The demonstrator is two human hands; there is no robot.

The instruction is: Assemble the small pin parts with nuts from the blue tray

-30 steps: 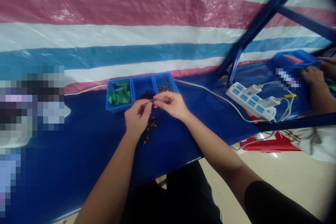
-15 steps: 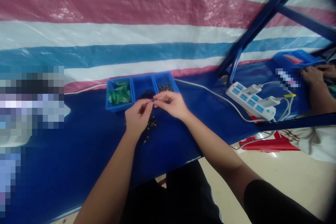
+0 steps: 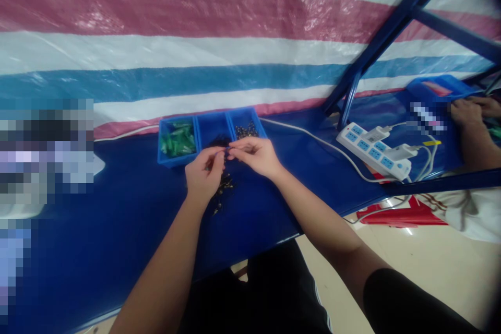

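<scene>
Blue cloth covered the table (image 3: 117, 229) where I watched my left hand (image 3: 203, 176) and right hand (image 3: 254, 155) meet fingertip to fingertip, pinching a tiny blue part (image 3: 226, 151) too small to identify, just near of the three-compartment tray (image 3: 211, 134), my left hand partly hiding the loose dark pieces (image 3: 223, 190).

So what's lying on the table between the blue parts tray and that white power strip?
In the head view, only a white cable crosses the blue table between the tray and the power strip; the rest is bare.
</scene>
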